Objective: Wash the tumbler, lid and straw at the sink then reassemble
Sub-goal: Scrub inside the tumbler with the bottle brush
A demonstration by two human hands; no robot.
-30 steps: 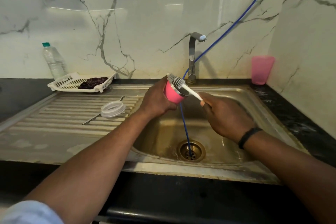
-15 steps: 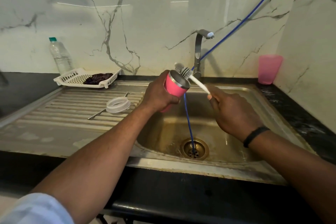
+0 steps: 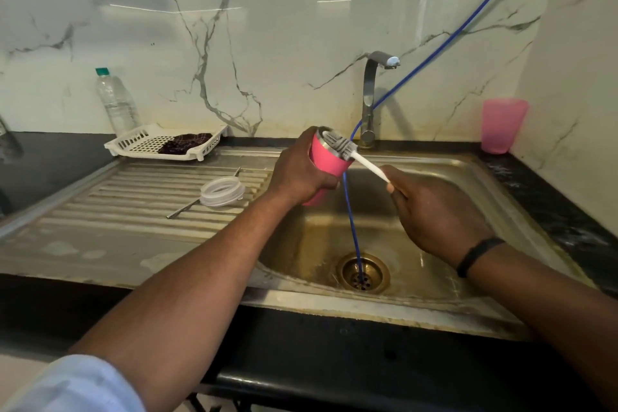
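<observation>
My left hand (image 3: 301, 170) grips the pink tumbler (image 3: 326, 160) over the left side of the sink basin (image 3: 434, 264), its steel-rimmed mouth tilted toward the right. My right hand (image 3: 431, 207) holds the white handle of a bottle brush (image 3: 354, 154), whose grey bristles lie at the tumbler's mouth. The clear lid (image 3: 221, 191) rests on the ribbed draining board (image 3: 100, 211). The thin metal straw (image 3: 187, 209) lies partly under the lid.
A steel tap (image 3: 371, 100) stands behind the basin. A blue hose (image 3: 351, 221) runs from the upper right down into the drain (image 3: 363, 273). A white basket with a dark cloth (image 3: 167, 142), a water bottle (image 3: 115, 100) and a pink cup (image 3: 501, 125) stand along the wall.
The tumbler and brush have stayed over the basin while the brush head shifted at the mouth. The view has moved slightly left and down. Lid and straw are unmoved.
</observation>
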